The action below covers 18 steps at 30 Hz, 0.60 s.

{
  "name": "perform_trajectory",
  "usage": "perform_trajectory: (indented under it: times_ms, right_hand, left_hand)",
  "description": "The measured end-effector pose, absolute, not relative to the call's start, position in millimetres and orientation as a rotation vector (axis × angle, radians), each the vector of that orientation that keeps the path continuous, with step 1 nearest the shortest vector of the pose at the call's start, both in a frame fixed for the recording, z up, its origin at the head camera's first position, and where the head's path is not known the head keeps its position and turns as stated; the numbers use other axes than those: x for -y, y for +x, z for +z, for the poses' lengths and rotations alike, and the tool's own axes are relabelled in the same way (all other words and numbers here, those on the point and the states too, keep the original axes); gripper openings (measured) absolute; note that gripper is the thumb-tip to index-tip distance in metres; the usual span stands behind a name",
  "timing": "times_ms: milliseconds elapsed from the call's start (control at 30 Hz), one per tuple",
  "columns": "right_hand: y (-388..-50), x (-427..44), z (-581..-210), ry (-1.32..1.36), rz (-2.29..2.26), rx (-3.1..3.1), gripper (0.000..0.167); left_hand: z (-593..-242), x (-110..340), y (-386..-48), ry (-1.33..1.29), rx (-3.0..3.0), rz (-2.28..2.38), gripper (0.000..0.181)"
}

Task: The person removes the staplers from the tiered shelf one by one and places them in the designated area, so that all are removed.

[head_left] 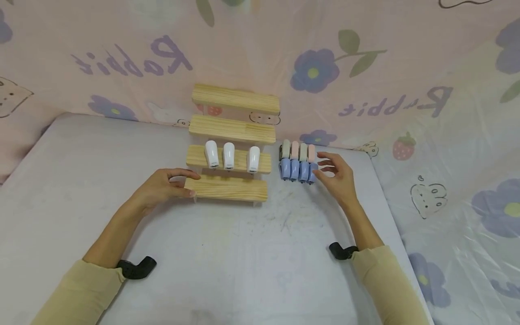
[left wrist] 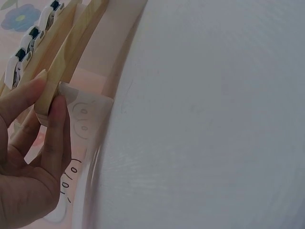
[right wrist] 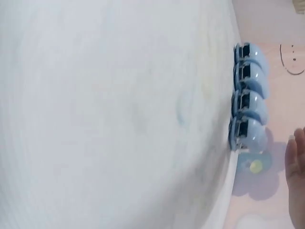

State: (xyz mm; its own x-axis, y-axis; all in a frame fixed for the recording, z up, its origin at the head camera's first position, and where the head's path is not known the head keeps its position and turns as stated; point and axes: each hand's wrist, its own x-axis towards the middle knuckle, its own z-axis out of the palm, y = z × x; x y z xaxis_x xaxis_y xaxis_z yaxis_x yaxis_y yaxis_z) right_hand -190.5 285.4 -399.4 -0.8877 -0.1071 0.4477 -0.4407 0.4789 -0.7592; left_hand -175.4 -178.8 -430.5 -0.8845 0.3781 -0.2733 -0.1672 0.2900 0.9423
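Note:
My left hand [head_left: 164, 187] pinches the left end of the lowest board of a stepped wooden rack [head_left: 227, 188], thumb on top and fingers beneath in the left wrist view. Three white mini staplers [head_left: 229, 155] stand on the second board from the bottom, with a wider gap before the rightmost one. Right of the rack, several blue mini staplers [head_left: 294, 169] form a front row on the table. Behind them is a row of grey-green staplers [head_left: 286, 149] and pink staplers [head_left: 294, 150]. Beside the rightmost ones hovers my right hand [head_left: 339, 176], thumb and fingers apart, holding nothing.
The two upper boards [head_left: 233, 128] of the rack rise towards a patterned curtain [head_left: 243, 45] at the back and right. A white cloth covers the table [head_left: 227, 257]. Black wrist mounts [head_left: 138, 267] sit at both sleeve cuffs.

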Motion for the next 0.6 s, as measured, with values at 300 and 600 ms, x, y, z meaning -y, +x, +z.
perform_trajectory:
  times_ms: [300,600]
  right_hand:
    - [-183.8,-261.8,-392.6,0.596,1.46,2.317,0.047]
    - [-176.6,-240.8,-384.3,0.655,1.503,2.257,0.046]
  left_hand:
    - [-428.7,178.4,-174.2,0.187,-2.121,1.627,0.055]
    - [-428.9,177.8,-175.5,0.17,-2.12,1.622,0.055]
